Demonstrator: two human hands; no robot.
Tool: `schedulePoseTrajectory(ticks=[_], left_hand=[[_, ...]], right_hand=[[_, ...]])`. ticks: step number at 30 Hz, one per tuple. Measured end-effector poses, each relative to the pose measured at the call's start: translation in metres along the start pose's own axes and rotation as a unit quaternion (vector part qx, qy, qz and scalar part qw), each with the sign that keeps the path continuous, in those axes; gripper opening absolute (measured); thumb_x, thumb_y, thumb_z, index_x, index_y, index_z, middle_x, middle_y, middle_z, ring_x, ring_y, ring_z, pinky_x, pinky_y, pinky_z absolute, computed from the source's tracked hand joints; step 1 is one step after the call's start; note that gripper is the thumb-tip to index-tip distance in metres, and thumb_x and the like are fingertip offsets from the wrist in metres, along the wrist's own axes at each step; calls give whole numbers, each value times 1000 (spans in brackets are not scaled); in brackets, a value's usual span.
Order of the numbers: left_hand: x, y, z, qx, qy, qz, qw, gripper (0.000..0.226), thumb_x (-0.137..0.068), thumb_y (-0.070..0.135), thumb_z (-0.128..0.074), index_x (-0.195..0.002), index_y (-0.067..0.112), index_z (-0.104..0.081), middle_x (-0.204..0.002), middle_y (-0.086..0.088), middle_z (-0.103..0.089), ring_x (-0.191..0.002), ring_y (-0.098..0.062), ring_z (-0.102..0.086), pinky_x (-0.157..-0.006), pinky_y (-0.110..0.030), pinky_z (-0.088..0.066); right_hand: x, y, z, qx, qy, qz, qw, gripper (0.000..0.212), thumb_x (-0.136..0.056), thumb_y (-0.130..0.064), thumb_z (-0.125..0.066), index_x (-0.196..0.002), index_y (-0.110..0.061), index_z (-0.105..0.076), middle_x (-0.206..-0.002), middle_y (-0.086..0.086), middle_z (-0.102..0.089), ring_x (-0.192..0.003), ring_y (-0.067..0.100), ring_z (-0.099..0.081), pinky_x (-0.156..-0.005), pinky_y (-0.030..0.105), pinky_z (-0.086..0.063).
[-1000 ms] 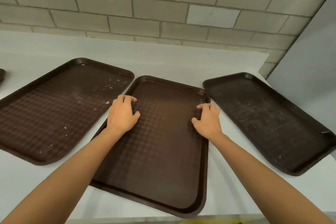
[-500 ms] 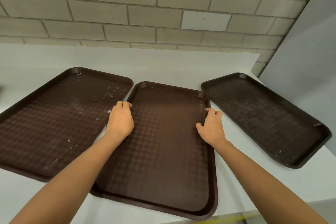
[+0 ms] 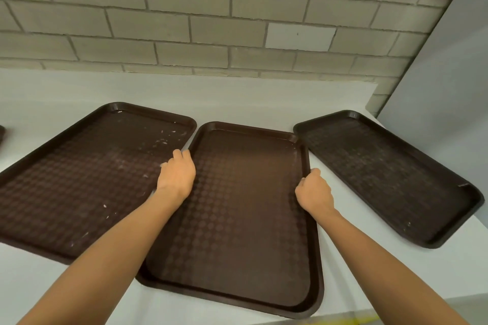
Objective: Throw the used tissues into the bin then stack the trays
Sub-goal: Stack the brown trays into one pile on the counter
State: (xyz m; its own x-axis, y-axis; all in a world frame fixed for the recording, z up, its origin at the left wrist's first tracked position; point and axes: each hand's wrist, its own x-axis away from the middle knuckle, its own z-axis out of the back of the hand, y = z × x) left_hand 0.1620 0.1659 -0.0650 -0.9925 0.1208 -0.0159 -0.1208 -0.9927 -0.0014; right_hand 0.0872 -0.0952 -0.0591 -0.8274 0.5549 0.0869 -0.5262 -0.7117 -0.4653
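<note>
So, left hand (image 3: 176, 178) and right hand (image 3: 314, 191) each curled gripping side rims of middle tray (image 3: 237, 219), 2 other trays flanking.

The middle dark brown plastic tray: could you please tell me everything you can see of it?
The middle dark brown plastic tray is rectangular, with rounded corners, a raised rim and a dotted floor, and holds nothing. It lies on the white counter between a crumb-speckled brown tray and a third brown tray. The left hand grips its left rim, the right hand its right rim.
</note>
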Motion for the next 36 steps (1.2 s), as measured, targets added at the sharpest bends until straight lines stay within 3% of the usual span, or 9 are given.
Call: schedulePoseTrajectory(ticks=[3, 6, 9, 12, 17, 21, 31, 36], left_hand=[[-1, 2, 6, 43, 0, 18, 999, 60, -88, 1, -50, -140, -1, -21, -127, -20, -38, -104, -35, -56, -91, -42, -45], [-4, 3, 17, 103, 10, 41, 994, 66, -88, 1, -52, -144, 0, -17, -133, -20, -33, -101, -35, -57, -82, -39, -47], [-6, -1, 28, 147, 29, 64, 987, 62, -89, 0, -50, -143, 2, -20, -135, -20, -32, -102, -38, -57, -78, -40, -47], [-7, -12, 36, 181, 35, 87, 979, 57, -91, 5, -49, -143, 2, -24, -137, -20, -32, -108, -42, -53, -85, -45, -45], [-13, -50, 44, 261, 69, 131, 954, 41, -97, 16, -42, -135, 3, -37, -136, -19, -40, -116, -40, -49, -94, -43, -40], [-17, -90, 47, 245, 65, 130, 959, 41, -98, 23, -40, -135, 6, -40, -136, -16, -44, -119, -37, -49, -96, -43, -40], [-35, -195, 45, 211, 28, 108, 971, 49, -95, 12, -42, -142, 5, -30, -138, -19, -32, -108, -41, -53, -93, -43, -42], [-51, -242, 42, 200, 29, 96, 975, 36, -94, 9, -42, -129, 3, -43, -124, -20, -40, -91, -38, -57, -85, -41, -44]], right_hand=[[-6, -1, 6, -32, 12, 15, 999, 27, -97, -16, -40, -121, -4, -41, -114, 17, -59, -100, 33, -59, -73, 32, -41], [-12, -6, 14, -69, 20, 31, 997, 32, -98, -16, -37, -127, -3, -39, -114, 19, -60, -102, 35, -58, -76, 36, -42], [-18, -15, 22, -79, 19, 49, 995, 35, -98, -17, -36, -130, -2, -37, -115, 19, -59, -104, 36, -57, -79, 37, -43], [-20, -27, 23, -92, 5, 57, 994, 35, -98, -17, -36, -131, -4, -39, -118, 17, -58, -106, 35, -56, -79, 35, -42], [-15, -55, 18, -122, -13, 74, 990, 33, -100, -17, -35, -129, -6, -44, -124, 15, -56, -113, 33, -54, -93, 37, -43], [-9, -86, 5, -120, -15, 84, 989, 31, -100, -18, -35, -127, -5, -46, -123, 15, -56, -109, 31, -56, -88, 32, -44], [20, -173, -59, -179, -34, 66, 981, 33, -99, -16, -37, -130, -4, -39, -122, 17, -56, -109, 35, -56, -92, 39, -46], [31, -209, -88, -184, -44, 53, 981, 33, -97, -13, -39, -129, -5, -40, -122, 16, -56, -107, 33, -57, -87, 37, -47]])
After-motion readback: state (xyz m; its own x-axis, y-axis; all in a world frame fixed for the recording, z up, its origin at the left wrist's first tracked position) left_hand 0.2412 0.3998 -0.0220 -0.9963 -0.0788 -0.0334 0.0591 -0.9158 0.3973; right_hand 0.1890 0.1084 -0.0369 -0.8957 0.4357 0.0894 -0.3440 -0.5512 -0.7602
